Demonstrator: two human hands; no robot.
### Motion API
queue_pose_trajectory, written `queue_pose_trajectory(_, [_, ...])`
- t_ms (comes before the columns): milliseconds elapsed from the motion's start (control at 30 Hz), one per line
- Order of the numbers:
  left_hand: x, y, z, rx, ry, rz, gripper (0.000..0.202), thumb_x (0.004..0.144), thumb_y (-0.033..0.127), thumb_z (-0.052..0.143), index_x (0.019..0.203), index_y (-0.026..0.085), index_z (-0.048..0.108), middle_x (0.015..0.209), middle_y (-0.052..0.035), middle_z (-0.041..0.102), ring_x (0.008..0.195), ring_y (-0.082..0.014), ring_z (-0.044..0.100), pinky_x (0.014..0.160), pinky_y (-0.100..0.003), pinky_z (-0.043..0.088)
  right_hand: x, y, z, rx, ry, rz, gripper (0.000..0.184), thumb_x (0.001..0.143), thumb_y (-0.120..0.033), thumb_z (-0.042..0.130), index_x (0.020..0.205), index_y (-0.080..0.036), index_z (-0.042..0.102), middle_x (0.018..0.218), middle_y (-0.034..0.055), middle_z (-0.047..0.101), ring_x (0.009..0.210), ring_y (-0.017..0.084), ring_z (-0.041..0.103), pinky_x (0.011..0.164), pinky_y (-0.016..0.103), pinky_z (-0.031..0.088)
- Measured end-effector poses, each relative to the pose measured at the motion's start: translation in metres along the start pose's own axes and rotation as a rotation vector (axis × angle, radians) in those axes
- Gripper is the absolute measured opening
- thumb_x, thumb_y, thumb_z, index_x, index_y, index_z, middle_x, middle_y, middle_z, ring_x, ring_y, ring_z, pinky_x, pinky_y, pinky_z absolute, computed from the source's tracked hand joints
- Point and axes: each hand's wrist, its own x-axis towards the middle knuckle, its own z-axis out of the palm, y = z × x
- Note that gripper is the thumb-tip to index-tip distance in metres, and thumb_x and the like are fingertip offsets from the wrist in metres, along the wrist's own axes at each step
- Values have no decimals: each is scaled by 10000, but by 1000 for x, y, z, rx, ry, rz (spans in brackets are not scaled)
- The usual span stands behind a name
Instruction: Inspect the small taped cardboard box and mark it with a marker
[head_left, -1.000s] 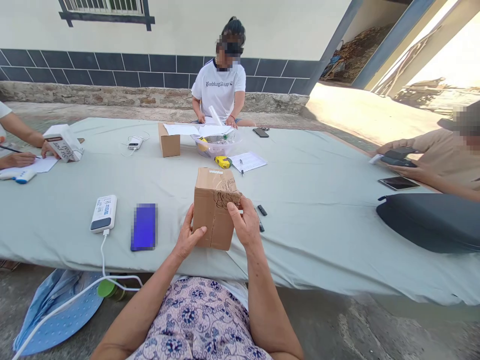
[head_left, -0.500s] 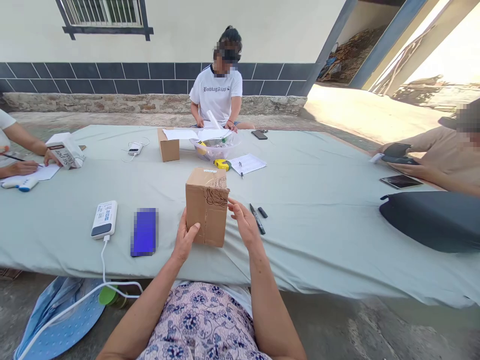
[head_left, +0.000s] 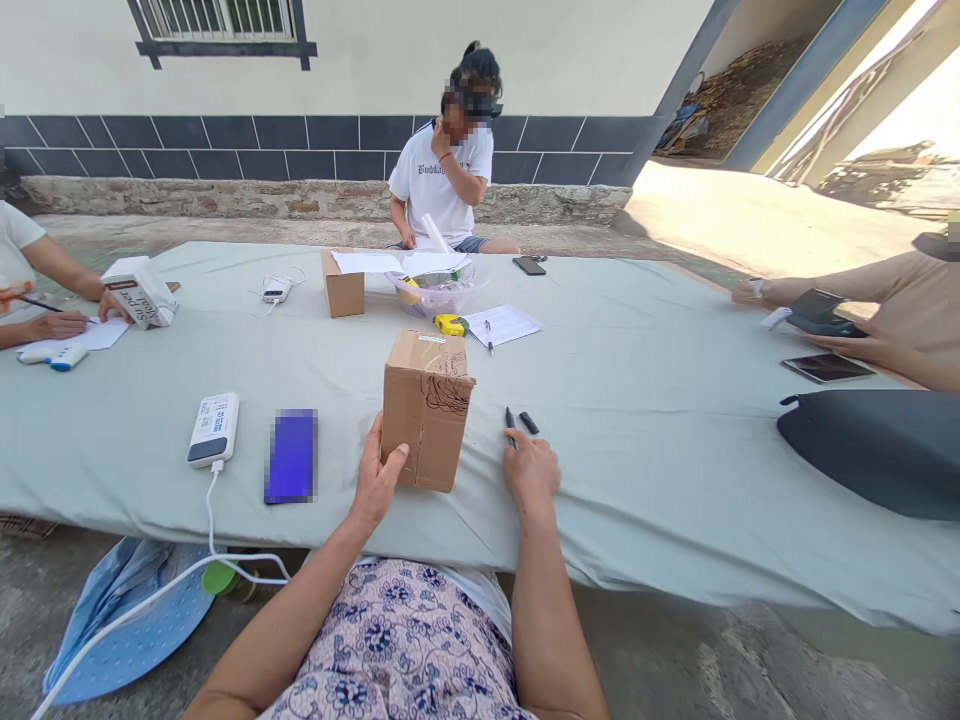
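A brown cardboard box [head_left: 425, 425] with black scribbles near its top right corner stands slightly tilted above the near side of the table. My left hand [head_left: 380, 475] grips its left side, thumb on the front face. To the right, my right hand [head_left: 533, 472] is down at the cloth with its fingers closed on a black marker pen [head_left: 511, 422]. The hand hides the pen's lower part. Just beside the pen lies its black cap [head_left: 529, 422].
A power bank [head_left: 214, 430] with a white cable and a blue-screened phone [head_left: 291, 456] lie to the left. Farther back are a small carton [head_left: 345, 292], a plastic basket [head_left: 442, 300], a yellow tape measure [head_left: 451, 325] and paper [head_left: 506, 323]. A dark bag [head_left: 870, 450] lies right; people sit around.
My right hand has left the box's side and dropped to the marker pen on the table. My left hand still holds the box. The person opposite has raised a hand to the face.
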Motion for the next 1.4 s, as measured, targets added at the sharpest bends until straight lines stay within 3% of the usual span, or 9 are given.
queue_pose_trajectory(167, [-2,4,0,-7,4,-16,574,925,365,563,1481,266,461,1507,-88,530,1407,-291,485,1177,-473,401,-5,-3,-5,144,-43,-24,404,852,-214,447,1064,-223,791,974,115,646,894,259,638,823,389,482])
queue_pose_trajectory(267, [-3,7,0,-33,-21,-31,573,931,371,558,1485,273,449,1516,-84,518,1408,-284,481,1172,-465,406,-10,-9,-13,260,-37,-52,437,892,-377,432,1154,-199,734,850,53,623,779,217,614,763,351,495])
queue_pose_trajectory(400, [-3,5,0,-11,-8,-28,586,927,367,563,1490,260,444,1532,-89,495,1437,-290,442,1183,-466,387,-24,-27,-30,665,89,-151,603,724,-532,711,1215,-188,645,942,35,636,851,191,610,805,345,513])
queue_pose_trajectory(633, [-4,0,0,25,6,-20,623,923,399,590,1508,258,427,1525,-103,503,1435,-306,446,1192,-488,373,-78,-69,-68,952,527,-655,166,909,-378,640,972,-224,646,889,8,648,705,140,608,713,319,513])
queue_pose_trajectory(833, [-5,-2,-1,37,11,13,615,928,420,597,1503,266,441,1512,-97,523,1442,-307,449,1187,-472,388,-104,-101,-80,780,395,-1107,245,931,-228,617,1171,-263,655,993,49,759,809,191,712,740,363,576])
queue_pose_trajectory(1000, [-5,-2,-1,42,23,7,592,932,398,589,1493,262,455,1507,-96,526,1428,-296,461,1196,-479,373,-103,-91,-71,750,390,-1053,126,937,-244,603,1029,-241,689,850,39,750,724,187,689,686,359,570])
queue_pose_trajectory(1233, [-7,5,1,-1,18,-23,604,928,400,593,1497,258,448,1491,-104,541,1399,-300,493,1169,-478,405,-82,-77,-75,764,807,-701,131,962,-262,584,968,-205,703,825,32,702,697,169,654,711,340,540])
queue_pose_trajectory(1300, [-7,5,1,-3,15,-21,604,930,399,592,1498,258,444,1498,-103,536,1403,-296,490,1168,-473,407,-81,-84,-76,743,748,-764,139,957,-243,592,1040,-218,701,916,50,723,830,191,679,776,358,549])
queue_pose_trajectory(1400, [-7,2,1,4,20,-10,599,931,402,595,1493,254,449,1504,-102,533,1408,-291,486,1172,-463,406,-85,-94,-71,751,490,-937,166,947,-230,595,1081,-245,693,972,52,742,895,198,694,800,370,564])
